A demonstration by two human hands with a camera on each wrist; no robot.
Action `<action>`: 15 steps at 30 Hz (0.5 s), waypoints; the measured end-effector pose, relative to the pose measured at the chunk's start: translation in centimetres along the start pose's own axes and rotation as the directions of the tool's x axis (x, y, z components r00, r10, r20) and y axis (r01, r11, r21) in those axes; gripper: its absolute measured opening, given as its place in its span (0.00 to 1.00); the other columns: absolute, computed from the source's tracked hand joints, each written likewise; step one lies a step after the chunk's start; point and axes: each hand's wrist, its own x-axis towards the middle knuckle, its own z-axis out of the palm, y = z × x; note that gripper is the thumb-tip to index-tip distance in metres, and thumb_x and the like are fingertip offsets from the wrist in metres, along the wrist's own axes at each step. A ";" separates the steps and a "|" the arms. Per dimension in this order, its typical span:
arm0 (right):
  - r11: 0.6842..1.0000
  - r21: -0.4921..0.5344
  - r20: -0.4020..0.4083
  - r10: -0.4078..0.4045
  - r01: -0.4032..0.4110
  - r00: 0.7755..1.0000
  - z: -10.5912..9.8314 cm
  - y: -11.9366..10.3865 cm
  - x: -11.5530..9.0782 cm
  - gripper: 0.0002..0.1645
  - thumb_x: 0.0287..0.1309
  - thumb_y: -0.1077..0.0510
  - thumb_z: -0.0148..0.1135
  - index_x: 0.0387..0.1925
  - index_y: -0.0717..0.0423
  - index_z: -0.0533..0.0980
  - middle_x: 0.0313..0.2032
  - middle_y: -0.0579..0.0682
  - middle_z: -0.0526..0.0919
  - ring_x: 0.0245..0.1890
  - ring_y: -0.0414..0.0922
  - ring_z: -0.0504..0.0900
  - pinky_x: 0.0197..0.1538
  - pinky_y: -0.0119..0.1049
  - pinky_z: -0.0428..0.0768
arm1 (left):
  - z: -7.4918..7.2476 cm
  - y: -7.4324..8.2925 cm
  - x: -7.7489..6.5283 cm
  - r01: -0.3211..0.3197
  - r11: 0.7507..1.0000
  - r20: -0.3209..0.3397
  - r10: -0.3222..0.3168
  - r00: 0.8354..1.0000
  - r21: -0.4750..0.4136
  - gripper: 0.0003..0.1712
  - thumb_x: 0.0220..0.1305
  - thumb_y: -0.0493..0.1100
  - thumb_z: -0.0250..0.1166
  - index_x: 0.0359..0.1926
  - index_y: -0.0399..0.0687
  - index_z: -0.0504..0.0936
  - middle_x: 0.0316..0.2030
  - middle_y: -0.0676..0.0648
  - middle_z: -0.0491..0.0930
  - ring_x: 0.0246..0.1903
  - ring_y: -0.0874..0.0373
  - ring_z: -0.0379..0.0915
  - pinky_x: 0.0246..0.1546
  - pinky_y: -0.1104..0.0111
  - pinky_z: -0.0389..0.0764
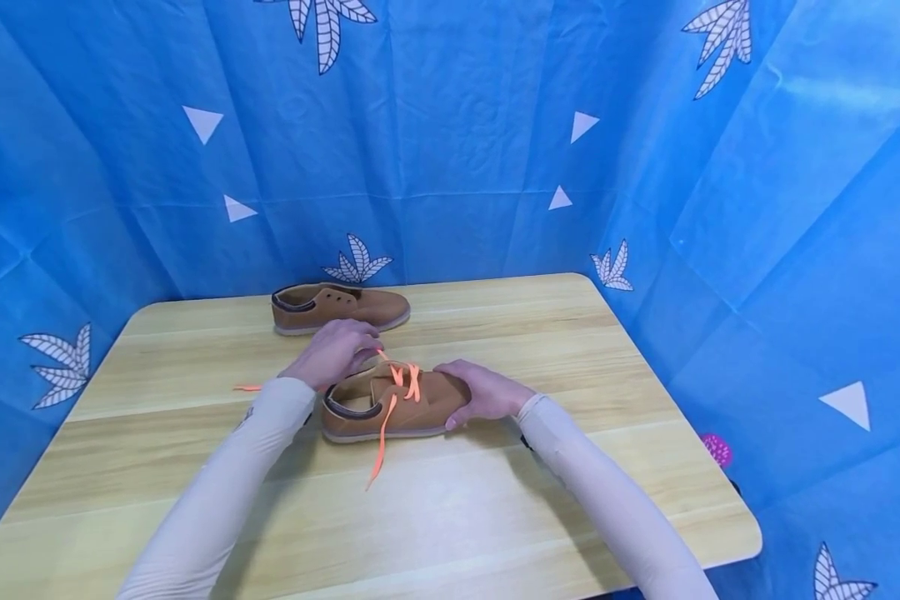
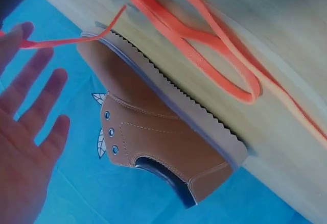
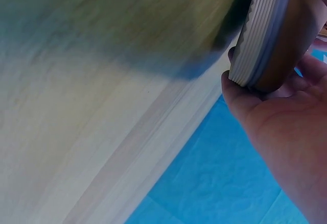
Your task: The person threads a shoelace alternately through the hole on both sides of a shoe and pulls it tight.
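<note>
A brown shoe lies on the table, its toe to the right. An orange shoelace threads its upper holes, and one loose end hangs down the near side. Around the toe my right hand grips the shoe; in the right wrist view the thumb presses by the sole's edge. Above the shoe's opening, my left hand pinches a lace end between thumb and index finger. In the left wrist view that lace stretches from the fingertips, with the other fingers spread.
A second brown shoe, with no lace in its visible eyelets, stands behind, near the table's back edge. More orange lace lies on the wooden table at the left. A blue patterned curtain surrounds the back and sides.
</note>
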 end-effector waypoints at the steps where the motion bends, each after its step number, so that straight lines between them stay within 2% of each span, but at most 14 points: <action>1: 1.000 0.003 -0.001 -0.003 0.003 1.000 0.0 0.0 0.0 0.56 0.46 0.48 0.85 0.74 0.52 0.66 0.67 0.51 0.75 0.67 0.48 0.75 0.73 0.46 0.71 | -0.1 -0.1 -0.1 0.003 1.000 -0.011 -0.003 1.000 0.013 0.09 0.68 0.41 0.71 0.47 0.53 0.92 0.50 0.47 0.89 0.54 0.49 0.85 0.62 0.51 0.79; 4: 1.000 0.005 -0.005 -0.008 0.008 1.000 0.0 -0.1 0.2 0.57 0.46 0.48 0.85 0.74 0.53 0.66 0.67 0.52 0.76 0.66 0.49 0.76 0.73 0.47 0.72 | -0.2 -0.6 -0.4 0.059 0.998 0.007 -0.059 0.998 0.015 0.10 0.67 0.39 0.71 0.47 0.52 0.92 0.51 0.46 0.89 0.54 0.48 0.84 0.61 0.51 0.81; 6: 1.000 -0.003 -0.006 0.000 0.000 1.000 0.0 -0.1 0.3 0.57 0.46 0.48 0.85 0.74 0.53 0.65 0.67 0.52 0.75 0.66 0.49 0.75 0.73 0.46 0.72 | -0.3 -0.8 -0.7 0.129 0.992 0.048 -0.128 0.991 -0.011 0.11 0.67 0.40 0.71 0.49 0.50 0.91 0.52 0.45 0.88 0.56 0.46 0.83 0.61 0.49 0.80; 8: 1.000 -0.008 -0.009 0.009 -0.009 1.000 0.0 -0.1 0.3 0.58 0.45 0.48 0.85 0.75 0.53 0.65 0.68 0.51 0.75 0.67 0.49 0.75 0.73 0.46 0.71 | -0.3 -1.1 -1.1 0.201 0.979 0.098 -0.196 0.976 -0.045 0.12 0.69 0.40 0.69 0.52 0.48 0.89 0.54 0.43 0.87 0.58 0.44 0.81 0.63 0.48 0.78; 11: 1.000 -0.010 -0.014 0.019 -0.019 1.000 0.1 0.0 0.2 0.59 0.45 0.47 0.85 0.75 0.52 0.64 0.69 0.51 0.74 0.68 0.49 0.74 0.74 0.47 0.70 | -0.3 -1.8 -1.8 0.311 0.945 0.169 -0.292 0.942 -0.100 0.15 0.71 0.41 0.66 0.56 0.45 0.87 0.56 0.41 0.85 0.62 0.42 0.78 0.66 0.46 0.75; 15: 1.000 -0.010 -0.022 0.013 -0.013 1.000 0.2 0.3 0.1 0.59 0.45 0.45 0.85 0.76 0.51 0.64 0.70 0.51 0.74 0.70 0.49 0.73 0.74 0.47 0.70 | -0.3 -2.6 -3.0 0.381 0.908 0.218 -0.342 0.914 -0.175 0.17 0.73 0.41 0.63 0.59 0.41 0.84 0.58 0.39 0.84 0.61 0.40 0.78 0.64 0.45 0.77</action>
